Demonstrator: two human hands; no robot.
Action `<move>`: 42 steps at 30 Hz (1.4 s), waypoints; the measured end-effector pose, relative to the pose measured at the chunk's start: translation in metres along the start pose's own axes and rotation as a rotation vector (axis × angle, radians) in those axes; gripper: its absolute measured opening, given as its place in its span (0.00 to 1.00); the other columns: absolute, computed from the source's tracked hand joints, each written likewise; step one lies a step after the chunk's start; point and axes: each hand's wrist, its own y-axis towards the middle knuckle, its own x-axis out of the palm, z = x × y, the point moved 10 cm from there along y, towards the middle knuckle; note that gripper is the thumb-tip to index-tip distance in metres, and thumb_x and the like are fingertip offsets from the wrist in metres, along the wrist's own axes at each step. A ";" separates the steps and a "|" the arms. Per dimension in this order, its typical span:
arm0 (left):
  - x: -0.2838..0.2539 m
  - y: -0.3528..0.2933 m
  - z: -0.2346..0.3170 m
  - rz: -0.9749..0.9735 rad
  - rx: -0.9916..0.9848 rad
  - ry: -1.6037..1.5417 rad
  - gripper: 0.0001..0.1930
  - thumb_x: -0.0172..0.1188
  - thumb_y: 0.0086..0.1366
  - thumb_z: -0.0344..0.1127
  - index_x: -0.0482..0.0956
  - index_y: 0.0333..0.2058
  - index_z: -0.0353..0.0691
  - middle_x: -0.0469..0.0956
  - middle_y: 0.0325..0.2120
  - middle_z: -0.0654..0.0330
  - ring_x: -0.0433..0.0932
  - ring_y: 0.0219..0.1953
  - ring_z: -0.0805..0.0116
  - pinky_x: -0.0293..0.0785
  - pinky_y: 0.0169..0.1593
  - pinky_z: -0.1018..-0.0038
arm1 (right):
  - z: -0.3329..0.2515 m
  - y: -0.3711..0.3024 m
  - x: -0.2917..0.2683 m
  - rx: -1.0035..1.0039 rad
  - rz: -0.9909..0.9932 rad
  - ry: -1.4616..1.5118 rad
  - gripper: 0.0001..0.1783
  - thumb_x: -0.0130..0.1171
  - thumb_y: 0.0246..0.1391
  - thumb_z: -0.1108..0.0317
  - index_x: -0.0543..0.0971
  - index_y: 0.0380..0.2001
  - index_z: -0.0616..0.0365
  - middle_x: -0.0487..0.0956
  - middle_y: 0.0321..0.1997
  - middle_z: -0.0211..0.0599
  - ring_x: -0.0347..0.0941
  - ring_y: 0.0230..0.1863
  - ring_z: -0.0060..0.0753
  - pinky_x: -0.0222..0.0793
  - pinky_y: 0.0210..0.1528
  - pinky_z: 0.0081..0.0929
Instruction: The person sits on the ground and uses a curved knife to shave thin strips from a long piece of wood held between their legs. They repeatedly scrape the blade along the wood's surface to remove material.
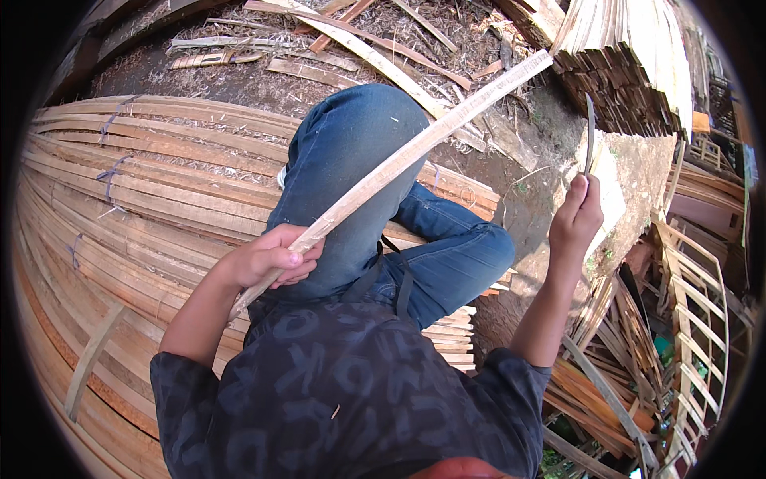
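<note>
My left hand (271, 259) grips a long pale wooden slat (415, 144) near its lower end. The slat slants up to the right across my blue-jeaned knee (359, 152), and its far end points at a stack of cut slats. My right hand (576, 219) is raised to the right, closed around the handle of a thin curved blade (589, 132) that points upward, apart from the slat. I sit on piled wood strips in a dark patterned shirt.
Bundles of long bent wood strips (120, 207) lie to my left, some tied with cord. A stack of short slats (630, 72) stands at the upper right. Loose offcuts (359, 40) litter the dirt ahead. Slatted wooden frames (694, 319) lean at the right.
</note>
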 end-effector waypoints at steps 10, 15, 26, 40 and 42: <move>0.000 0.003 0.008 0.018 -0.007 0.064 0.21 0.57 0.60 0.53 0.62 0.26 0.42 0.61 0.13 0.69 0.60 0.13 0.82 0.56 0.17 0.83 | -0.126 -0.041 0.046 -0.327 -0.196 -0.009 0.10 0.58 0.59 0.63 0.74 0.35 0.59 0.76 0.25 0.45 0.75 0.23 0.48 0.70 0.24 0.39; 0.005 0.007 0.010 0.005 -0.013 0.051 0.20 0.55 0.62 0.52 0.63 0.28 0.41 0.61 0.13 0.69 0.59 0.13 0.82 0.56 0.17 0.83 | -0.103 -0.011 0.037 -0.442 -0.086 -0.142 0.10 0.55 0.61 0.61 0.74 0.35 0.56 0.77 0.26 0.41 0.75 0.23 0.47 0.70 0.24 0.39; 0.004 0.012 0.008 -0.041 -0.021 0.029 0.18 0.51 0.65 0.50 0.64 0.30 0.40 0.61 0.14 0.68 0.59 0.12 0.81 0.57 0.17 0.83 | -0.073 0.012 0.030 -0.454 0.061 -0.244 0.10 0.53 0.63 0.60 0.74 0.36 0.55 0.78 0.27 0.40 0.76 0.23 0.46 0.70 0.24 0.38; 0.002 0.013 0.006 -0.053 -0.031 0.011 0.19 0.54 0.61 0.52 0.64 0.28 0.41 0.61 0.13 0.69 0.59 0.12 0.81 0.56 0.17 0.82 | -0.152 -0.041 0.051 -0.676 -0.167 -0.173 0.12 0.55 0.61 0.60 0.73 0.32 0.57 0.75 0.24 0.41 0.73 0.21 0.45 0.69 0.22 0.36; -0.001 0.009 0.002 -0.045 -0.029 0.004 0.20 0.54 0.61 0.52 0.63 0.27 0.41 0.61 0.13 0.69 0.59 0.12 0.81 0.56 0.17 0.82 | -0.088 0.031 0.020 -0.504 0.098 -0.321 0.12 0.51 0.64 0.60 0.72 0.32 0.57 0.76 0.24 0.45 0.75 0.23 0.48 0.67 0.21 0.40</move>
